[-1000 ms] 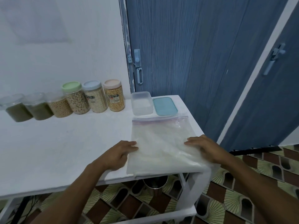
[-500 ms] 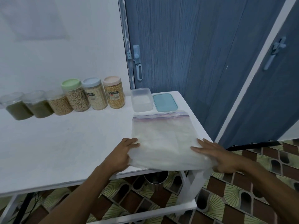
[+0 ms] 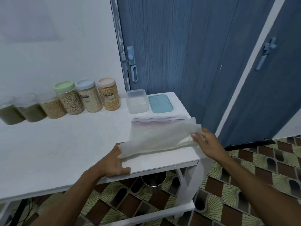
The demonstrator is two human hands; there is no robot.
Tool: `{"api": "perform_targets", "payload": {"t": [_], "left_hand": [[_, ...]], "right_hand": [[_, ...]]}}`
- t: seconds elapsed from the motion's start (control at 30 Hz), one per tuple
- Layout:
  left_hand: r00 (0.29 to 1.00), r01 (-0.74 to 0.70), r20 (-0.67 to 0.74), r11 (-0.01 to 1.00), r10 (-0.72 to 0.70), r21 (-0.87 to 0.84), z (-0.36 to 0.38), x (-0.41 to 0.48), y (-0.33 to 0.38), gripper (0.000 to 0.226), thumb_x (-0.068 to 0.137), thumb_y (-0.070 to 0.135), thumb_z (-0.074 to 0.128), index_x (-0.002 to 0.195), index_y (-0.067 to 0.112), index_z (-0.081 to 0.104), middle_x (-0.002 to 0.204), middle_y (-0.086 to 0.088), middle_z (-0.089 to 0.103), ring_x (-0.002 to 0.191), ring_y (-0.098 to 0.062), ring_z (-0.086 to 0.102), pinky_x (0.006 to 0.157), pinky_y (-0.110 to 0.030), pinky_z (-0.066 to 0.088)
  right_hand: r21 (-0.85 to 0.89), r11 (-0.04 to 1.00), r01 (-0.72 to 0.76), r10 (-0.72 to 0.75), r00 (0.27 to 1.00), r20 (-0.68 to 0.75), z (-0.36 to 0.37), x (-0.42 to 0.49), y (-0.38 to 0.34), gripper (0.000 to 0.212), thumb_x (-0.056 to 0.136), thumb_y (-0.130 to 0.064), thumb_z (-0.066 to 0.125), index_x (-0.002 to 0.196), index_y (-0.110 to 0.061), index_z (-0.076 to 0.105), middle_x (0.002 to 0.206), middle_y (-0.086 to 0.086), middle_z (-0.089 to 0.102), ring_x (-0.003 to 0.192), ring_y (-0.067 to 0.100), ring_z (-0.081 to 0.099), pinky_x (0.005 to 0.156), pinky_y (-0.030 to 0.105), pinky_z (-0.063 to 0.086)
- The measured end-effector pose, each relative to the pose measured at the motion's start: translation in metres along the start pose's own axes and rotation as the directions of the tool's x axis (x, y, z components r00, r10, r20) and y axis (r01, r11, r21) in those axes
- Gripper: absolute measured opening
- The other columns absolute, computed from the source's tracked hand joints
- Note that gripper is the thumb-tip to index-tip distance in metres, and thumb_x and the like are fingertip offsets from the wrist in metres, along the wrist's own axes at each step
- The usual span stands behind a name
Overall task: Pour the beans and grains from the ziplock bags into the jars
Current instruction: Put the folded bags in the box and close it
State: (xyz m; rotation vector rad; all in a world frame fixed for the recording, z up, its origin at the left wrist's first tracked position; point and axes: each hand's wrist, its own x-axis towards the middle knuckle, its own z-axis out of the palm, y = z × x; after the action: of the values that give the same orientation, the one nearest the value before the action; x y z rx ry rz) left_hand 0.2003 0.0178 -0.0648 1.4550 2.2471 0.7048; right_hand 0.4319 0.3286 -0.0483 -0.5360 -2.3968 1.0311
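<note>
An empty-looking clear ziplock bag [image 3: 156,136] with a purple zip strip lies at the right end of the white table [image 3: 65,144]. My right hand [image 3: 206,141] pinches the bag's right edge and holds it raised off the table. My left hand [image 3: 114,162] rests at the near-left corner, its fingers hidden under the lifted plastic and its thumb flat on the table edge. Along the wall stands a row of filled jars: green lid [image 3: 71,100], blue lid [image 3: 90,97], peach lid [image 3: 109,97], and three shorter clear ones [image 3: 32,110] further left.
A clear rectangular container [image 3: 137,101] and its teal lid [image 3: 160,103] sit behind the bag. Blue doors [image 3: 187,54] stand close behind and right of the table. A metal pot [image 3: 154,179] shows under the table, above patterned floor tiles.
Both hands lay flat on the bag before. The right hand has now taken hold of the right edge and lifted it up and back, and the near-left corner has risen over my left fingers.
</note>
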Motion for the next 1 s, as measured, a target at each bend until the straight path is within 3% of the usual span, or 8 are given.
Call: {"api": "perform_targets", "payload": {"t": [0.13, 0.27, 0.43, 0.57, 0.67, 0.83, 0.9, 1.0], "left_hand": [[0.95, 0.053, -0.269, 0.933, -0.157, -0.355, 0.013, 0.007, 0.01, 0.059, 0.078, 0.041, 0.082, 0.129, 0.03, 0.055, 0.131, 0.011, 0.052, 0.119, -0.006, 0.054, 0.099, -0.025, 0.046], [0.867, 0.057, -0.368, 0.799, -0.337, -0.598, 0.006, 0.025, 0.028, 0.027, 0.097, 0.032, 0.058, 0.081, 0.015, 0.072, 0.082, 0.008, 0.075, 0.078, -0.004, 0.068, 0.069, -0.017, 0.049], [0.765, 0.337, -0.415, 0.855, -0.493, -0.394, 0.002, 0.06, 0.029, 0.045, 0.098, 0.039, 0.056, 0.063, 0.011, 0.053, 0.069, -0.006, 0.063, 0.07, -0.022, 0.063, 0.065, -0.033, 0.046], [0.761, 0.484, -0.365, 0.844, -0.536, -0.232, 0.0, 0.082, 0.033, 0.036, 0.096, 0.042, 0.056, 0.078, 0.011, 0.058, 0.085, -0.01, 0.066, 0.086, -0.032, 0.067, 0.073, -0.035, 0.052], [0.739, 0.526, -0.411, 0.838, -0.534, -0.143, 0.0, 0.089, 0.035, 0.041, 0.092, 0.044, 0.061, 0.11, 0.008, 0.055, 0.112, -0.012, 0.062, 0.1, -0.034, 0.063, 0.082, -0.041, 0.053], [0.845, 0.279, -0.535, 0.865, -0.015, 0.416, 0.013, 0.087, 0.029, 0.06, 0.094, 0.053, 0.041, 0.146, 0.024, 0.044, 0.157, -0.013, 0.031, 0.138, -0.037, 0.035, 0.105, -0.056, 0.039], [0.916, 0.304, -0.382, 0.835, -0.123, 0.458, 0.018, 0.084, 0.022, 0.07, 0.09, 0.061, 0.013, 0.147, 0.034, 0.042, 0.164, -0.011, 0.018, 0.146, -0.039, 0.022, 0.113, -0.058, 0.025], [0.831, 0.542, -0.346, 0.777, -0.436, 0.32, 0.028, 0.078, 0.018, 0.078, 0.091, 0.069, 0.014, 0.157, 0.028, 0.015, 0.161, -0.016, 0.016, 0.144, -0.036, 0.019, 0.116, -0.05, 0.018]], "right_hand": [[0.185, 0.967, -0.173, 0.19, 0.978, -0.081, 0.008, 0.019, -0.016, 0.029, 0.102, -0.022, 0.052, 0.098, 0.002, 0.067, 0.095, 0.024, 0.068, 0.083, 0.023, 0.062, 0.066, 0.013, 0.045], [0.29, 0.922, -0.256, 0.306, 0.941, -0.143, 0.016, 0.037, -0.024, 0.042, 0.101, -0.037, 0.051, 0.111, 0.004, 0.059, 0.103, 0.024, 0.065, 0.097, 0.037, 0.063, 0.086, 0.044, 0.052], [-0.081, 0.913, -0.399, 0.36, 0.883, -0.301, 0.031, 0.053, -0.022, 0.056, 0.096, -0.043, 0.058, 0.142, -0.019, 0.038, 0.139, 0.011, 0.05, 0.123, 0.031, 0.05, 0.099, 0.047, 0.042], [-0.659, 0.751, 0.027, -0.159, 0.977, -0.141, 0.061, 0.064, -0.034, 0.061, 0.094, -0.043, 0.045, 0.151, -0.025, 0.035, 0.158, 0.006, 0.032, 0.144, 0.029, 0.031, 0.113, 0.057, 0.023], [-0.624, 0.765, 0.157, 0.057, 0.95, 0.308, 0.091, 0.07, -0.041, 0.063, 0.1, -0.059, 0.019, 0.157, -0.034, 0.014, 0.167, -0.003, 0.007, 0.153, 0.021, 0.005, 0.12, 0.055, 0.003], [-0.655, 0.745, 0.124, 0.135, 0.934, 0.33, 0.108, 0.067, -0.024, 0.07, 0.095, -0.067, 0.008, 0.157, -0.036, 0.006, 0.167, -0.006, 0.001, 0.153, 0.019, 0.0, 0.121, 0.054, -0.003], [-0.642, 0.757, 0.123, 0.131, 0.934, 0.333, 0.107, 0.067, -0.023, 0.081, 0.085, -0.071, -0.005, 0.157, -0.036, 0.006, 0.167, -0.007, 0.002, 0.153, 0.018, 0.0, 0.121, 0.053, -0.003], [-0.632, 0.768, 0.104, 0.12, 0.946, 0.301, 0.107, 0.065, -0.021, 0.076, 0.093, -0.069, 0.006, 0.158, -0.03, 0.011, 0.167, -0.005, 0.006, 0.153, 0.016, 0.002, 0.122, 0.051, -0.003]]}}
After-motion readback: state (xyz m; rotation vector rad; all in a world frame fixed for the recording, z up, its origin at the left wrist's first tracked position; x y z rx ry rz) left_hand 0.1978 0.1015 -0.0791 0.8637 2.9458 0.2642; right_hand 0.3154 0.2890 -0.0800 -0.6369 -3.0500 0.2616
